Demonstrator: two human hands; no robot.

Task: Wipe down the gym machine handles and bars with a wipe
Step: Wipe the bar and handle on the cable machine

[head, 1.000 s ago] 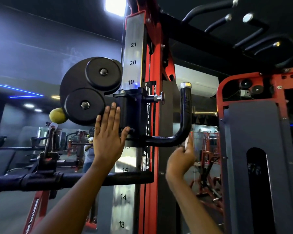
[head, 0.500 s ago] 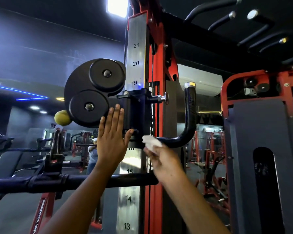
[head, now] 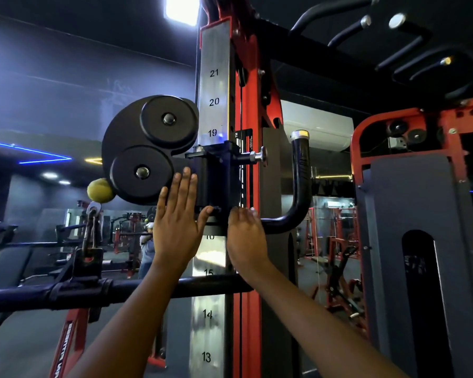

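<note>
Nearest, the long black bar (head: 175, 289) crossing below the hands looks untouched, so much wiping seems left. The left hand (head: 176, 222) lies flat with straight fingers against the black carriage (head: 216, 181) on the numbered column (head: 213, 102). The right hand (head: 247, 238) curls over the inner end of the J-shaped handle (head: 298, 192); the wipe is hidden, presumably beneath it. The overhead grips (head: 347, 31) farther up await cleaning.

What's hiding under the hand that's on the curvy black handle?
The right hand lies over the inner end of the curved black handle, where it meets the black carriage. Only a white speck shows at the fingertips. Whatever it presses there is covered.
</note>
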